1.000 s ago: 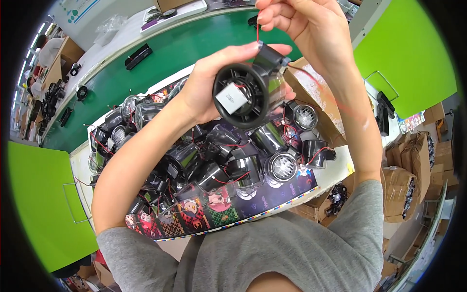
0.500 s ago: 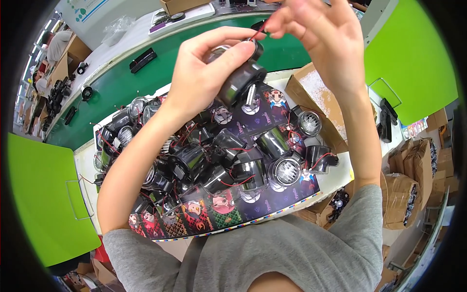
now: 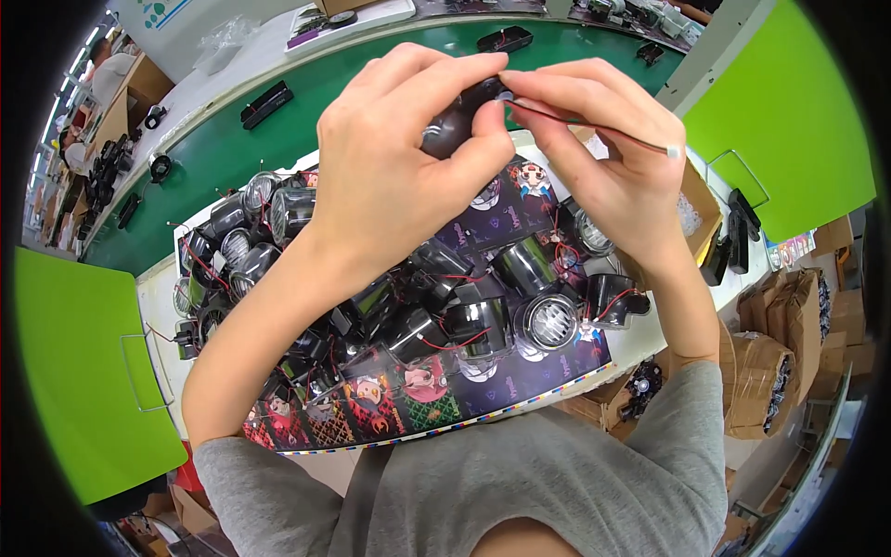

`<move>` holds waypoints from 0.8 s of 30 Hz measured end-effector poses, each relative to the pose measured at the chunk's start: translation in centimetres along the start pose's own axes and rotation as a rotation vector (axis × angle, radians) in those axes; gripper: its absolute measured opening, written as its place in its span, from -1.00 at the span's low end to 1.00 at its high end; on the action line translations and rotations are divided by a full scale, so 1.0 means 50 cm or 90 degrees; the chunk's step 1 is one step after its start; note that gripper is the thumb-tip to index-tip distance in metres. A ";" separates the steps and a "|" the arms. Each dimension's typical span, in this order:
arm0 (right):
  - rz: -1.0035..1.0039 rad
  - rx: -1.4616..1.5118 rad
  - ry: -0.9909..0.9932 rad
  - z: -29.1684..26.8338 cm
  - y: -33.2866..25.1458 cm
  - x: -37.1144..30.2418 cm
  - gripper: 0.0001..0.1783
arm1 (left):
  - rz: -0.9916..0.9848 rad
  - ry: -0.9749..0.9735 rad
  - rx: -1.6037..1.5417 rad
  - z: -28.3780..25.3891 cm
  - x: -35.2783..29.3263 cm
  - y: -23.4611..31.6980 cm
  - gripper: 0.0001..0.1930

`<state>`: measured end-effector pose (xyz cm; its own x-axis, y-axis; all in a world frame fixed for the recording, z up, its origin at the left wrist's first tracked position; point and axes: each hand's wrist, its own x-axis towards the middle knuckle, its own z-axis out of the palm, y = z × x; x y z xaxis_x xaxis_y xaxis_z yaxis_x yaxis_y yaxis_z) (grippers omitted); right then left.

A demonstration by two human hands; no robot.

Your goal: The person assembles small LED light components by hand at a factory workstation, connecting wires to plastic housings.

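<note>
Up over the far part of the mat, my left hand is wrapped round a dark, rounded plastic housing, most of which the fingers hide. Against the housing's right end, the fingertips of my right hand pinch a thin red-and-black wire. The wire runs back across the right fingers to a small white plug. Fingertips of both hands nearly meet at that end, so the spot where the wire joins the housing is partly covered.
Below the hands, several black housings with clear round ends and wires crowd a printed mat. An open cardboard box stands right of the mat. Beyond runs a green belt bearing black parts. Lime-green panels flank both sides.
My right hand has come down from the upper right to the housing's end. The housing has turned in my left hand, and the wire now trails over my right fingers.
</note>
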<state>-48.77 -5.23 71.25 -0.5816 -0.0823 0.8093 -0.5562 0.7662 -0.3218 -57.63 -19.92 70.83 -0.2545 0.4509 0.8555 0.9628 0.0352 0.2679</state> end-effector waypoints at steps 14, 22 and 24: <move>-0.101 -0.155 0.132 0.029 0.003 -0.014 -0.81 | 0.020 -0.013 0.110 0.003 -0.007 0.007 -0.69; -0.091 -0.080 0.096 0.016 0.013 -0.018 -0.83 | -0.014 -0.078 0.075 -0.005 -0.005 0.016 -0.65; -0.049 0.002 0.074 0.018 0.015 -0.020 -0.84 | -0.016 -0.073 0.061 -0.005 -0.008 0.011 -0.65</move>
<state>-49.12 -5.14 69.74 -0.4650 -0.0668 0.8828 -0.5983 0.7587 -0.2577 -57.01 -20.31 70.72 -0.2723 0.5480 0.7909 0.9618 0.1302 0.2409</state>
